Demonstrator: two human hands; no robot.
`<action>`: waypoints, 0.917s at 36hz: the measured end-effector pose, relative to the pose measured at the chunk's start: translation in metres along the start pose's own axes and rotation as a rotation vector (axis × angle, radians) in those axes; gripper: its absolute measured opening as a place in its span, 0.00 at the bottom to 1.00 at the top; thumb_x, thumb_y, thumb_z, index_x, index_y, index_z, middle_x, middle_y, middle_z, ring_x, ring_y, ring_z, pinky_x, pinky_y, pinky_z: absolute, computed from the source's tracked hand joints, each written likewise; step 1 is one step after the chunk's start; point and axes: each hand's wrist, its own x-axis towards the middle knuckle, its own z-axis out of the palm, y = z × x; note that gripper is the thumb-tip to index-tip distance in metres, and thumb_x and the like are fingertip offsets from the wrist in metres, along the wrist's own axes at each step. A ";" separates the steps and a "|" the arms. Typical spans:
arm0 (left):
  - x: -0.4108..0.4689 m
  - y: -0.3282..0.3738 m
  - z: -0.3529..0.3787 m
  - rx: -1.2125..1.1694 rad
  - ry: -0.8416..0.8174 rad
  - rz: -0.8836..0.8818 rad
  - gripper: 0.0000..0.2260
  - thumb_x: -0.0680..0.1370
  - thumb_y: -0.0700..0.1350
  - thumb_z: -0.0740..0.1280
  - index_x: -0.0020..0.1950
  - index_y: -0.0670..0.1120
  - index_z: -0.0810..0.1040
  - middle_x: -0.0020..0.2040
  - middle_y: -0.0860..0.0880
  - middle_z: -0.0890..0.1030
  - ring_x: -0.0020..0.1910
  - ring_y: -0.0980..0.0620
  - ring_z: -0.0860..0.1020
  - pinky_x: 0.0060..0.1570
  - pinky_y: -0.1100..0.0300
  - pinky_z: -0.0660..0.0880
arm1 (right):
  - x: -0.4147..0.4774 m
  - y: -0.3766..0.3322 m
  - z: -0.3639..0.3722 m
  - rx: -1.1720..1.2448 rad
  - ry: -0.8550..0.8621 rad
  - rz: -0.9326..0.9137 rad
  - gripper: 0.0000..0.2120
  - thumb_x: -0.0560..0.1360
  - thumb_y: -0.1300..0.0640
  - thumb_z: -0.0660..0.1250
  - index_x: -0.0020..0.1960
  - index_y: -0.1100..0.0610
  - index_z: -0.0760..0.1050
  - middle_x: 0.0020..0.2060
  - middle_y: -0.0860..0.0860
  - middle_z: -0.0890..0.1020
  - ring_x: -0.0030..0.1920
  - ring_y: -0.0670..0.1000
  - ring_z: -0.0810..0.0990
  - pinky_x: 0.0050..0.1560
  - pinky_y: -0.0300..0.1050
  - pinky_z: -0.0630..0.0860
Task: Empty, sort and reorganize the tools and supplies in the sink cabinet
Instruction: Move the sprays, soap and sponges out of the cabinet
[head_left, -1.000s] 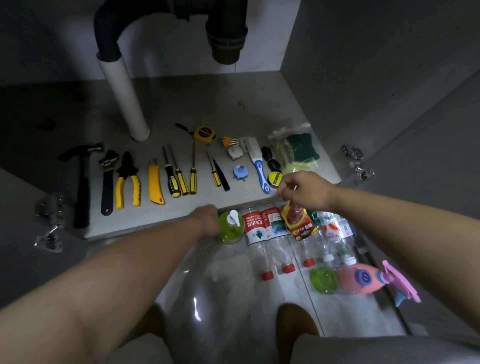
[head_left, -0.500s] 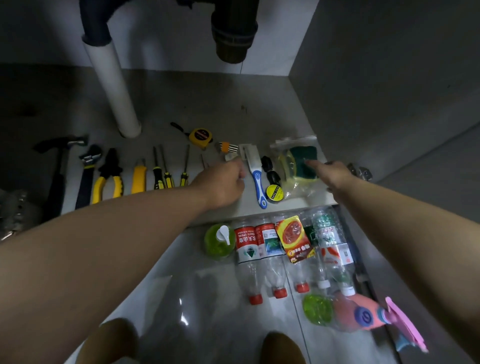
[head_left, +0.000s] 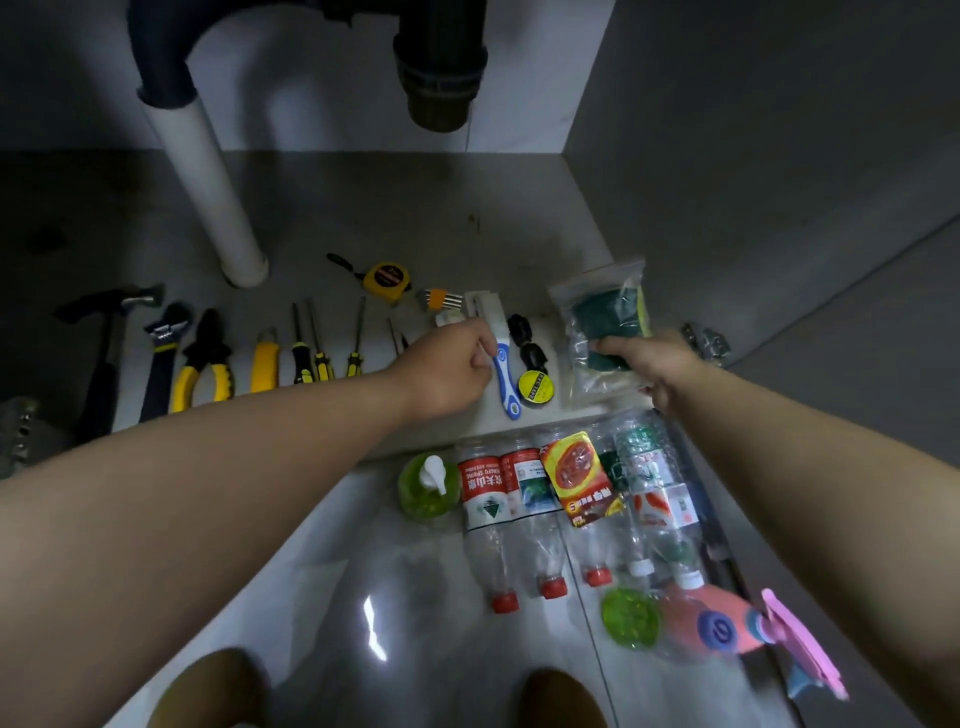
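On the cabinet floor (head_left: 395, 208) tools lie in a row: hammer (head_left: 104, 353), wrench (head_left: 163, 353), yellow pliers (head_left: 205, 366), yellow knife (head_left: 266, 364), screwdrivers (head_left: 311, 356), tape measure (head_left: 387, 280). My left hand (head_left: 447, 369) is closed with its fingertips pinching the handle of a blue-and-white brush (head_left: 503, 374); it hides some small items beneath it. My right hand (head_left: 644, 361) grips the lower end of a clear bag of green sponges (head_left: 605, 312) at the row's right end. A yellow tape roll (head_left: 535, 385) lies between the hands.
A white drain pipe (head_left: 208, 182) stands at back left and a dark trap (head_left: 439, 78) hangs overhead. On the tiled floor in front lie several plastic bottles (head_left: 498, 499), a green soap dispenser (head_left: 428, 488), a snack packet (head_left: 576, 473) and a pink spray bottle (head_left: 711, 626). A door hinge (head_left: 704, 340) is at right.
Both hands left the bottles on the floor and reached into the cabinet. The left hand went to the brush; the right closed on the sponge bag.
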 end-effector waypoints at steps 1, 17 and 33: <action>-0.002 0.007 -0.002 -0.001 0.003 -0.004 0.07 0.80 0.40 0.64 0.57 0.47 0.76 0.42 0.52 0.78 0.44 0.51 0.78 0.46 0.59 0.74 | -0.007 -0.002 -0.007 0.015 0.019 -0.037 0.20 0.66 0.54 0.81 0.52 0.61 0.79 0.45 0.55 0.86 0.44 0.53 0.84 0.41 0.44 0.77; -0.138 0.160 -0.039 -0.705 -0.124 -0.098 0.35 0.67 0.67 0.77 0.69 0.52 0.78 0.62 0.50 0.84 0.61 0.50 0.83 0.58 0.53 0.80 | -0.221 -0.032 -0.057 0.211 -0.666 -0.302 0.28 0.68 0.54 0.80 0.66 0.49 0.77 0.60 0.55 0.83 0.60 0.57 0.83 0.58 0.55 0.81; -0.233 0.172 -0.064 -0.929 -0.007 -0.078 0.32 0.72 0.62 0.73 0.70 0.45 0.75 0.58 0.42 0.85 0.55 0.43 0.85 0.61 0.45 0.80 | -0.357 -0.045 -0.015 0.432 -0.582 -0.244 0.20 0.78 0.53 0.59 0.67 0.59 0.75 0.61 0.62 0.82 0.60 0.63 0.81 0.61 0.66 0.77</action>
